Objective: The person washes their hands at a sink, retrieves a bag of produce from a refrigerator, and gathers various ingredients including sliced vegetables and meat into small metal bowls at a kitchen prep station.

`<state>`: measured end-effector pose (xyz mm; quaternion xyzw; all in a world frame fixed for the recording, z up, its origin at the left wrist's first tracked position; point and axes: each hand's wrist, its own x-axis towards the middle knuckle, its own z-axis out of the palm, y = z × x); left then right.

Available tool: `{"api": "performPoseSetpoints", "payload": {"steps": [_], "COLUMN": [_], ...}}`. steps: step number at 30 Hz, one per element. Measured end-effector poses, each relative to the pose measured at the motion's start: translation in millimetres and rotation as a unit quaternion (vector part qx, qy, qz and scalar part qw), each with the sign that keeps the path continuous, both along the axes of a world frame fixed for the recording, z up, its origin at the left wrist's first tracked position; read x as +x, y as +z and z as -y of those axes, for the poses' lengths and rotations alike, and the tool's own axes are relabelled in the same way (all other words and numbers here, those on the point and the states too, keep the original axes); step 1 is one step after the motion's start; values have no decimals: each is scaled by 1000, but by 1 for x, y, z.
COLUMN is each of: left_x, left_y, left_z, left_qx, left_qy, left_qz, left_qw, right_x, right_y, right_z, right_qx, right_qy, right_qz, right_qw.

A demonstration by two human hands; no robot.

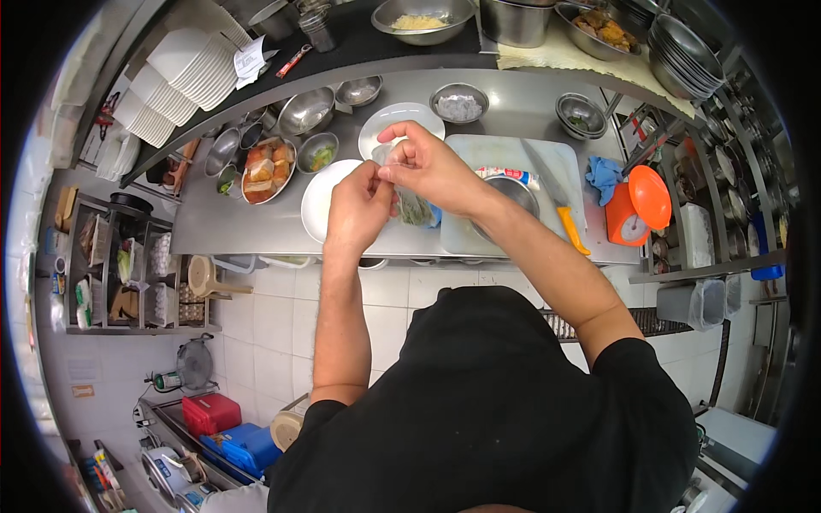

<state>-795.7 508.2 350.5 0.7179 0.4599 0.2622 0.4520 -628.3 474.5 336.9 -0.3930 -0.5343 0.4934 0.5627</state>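
Note:
My left hand (pixel 360 204) and my right hand (pixel 431 168) meet above the steel worktable. Their fingertips pinch the gathered top of a clear plastic bag (pixel 415 209), which holds thin green herbs or leaves and hangs below my right hand. A round white plate (pixel 318 200) lies behind and left of my left hand. Beyond the fingers is a second white plate (pixel 405 117), partly covered by my right hand. My right forearm passes over a steel bowl (pixel 521 192) on the white cutting board (pixel 471 149). A printed plastic packet (pixel 508 173) rests beside that bowl.
A yellow-handled knife (pixel 557 192) lies across the board's right side. Farther right are a blue cloth (pixel 603 179) and an orange kitchen scale (pixel 627 218). An oval dish of browned blocks (pixel 264 172) and several steel bowls (pixel 306 110) stand left. A loaded shelf (pixel 346 61) overhangs the back.

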Motion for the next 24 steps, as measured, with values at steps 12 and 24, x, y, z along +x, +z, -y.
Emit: {"api": "performPoseSetpoints", "payload": {"steps": [12, 24], "left_x": [49, 128], "left_y": [-9, -9], "left_z": [84, 150], "left_qx": [98, 52], "left_qy": [-85, -51], "left_qz": [-89, 48], "left_qw": [988, 996], "right_x": [76, 114], "right_y": [2, -38], "right_z": [98, 169], "right_qx": [-49, 5], "right_qy": [-49, -161], "right_qz": [236, 81], "right_qw": [969, 984]}}
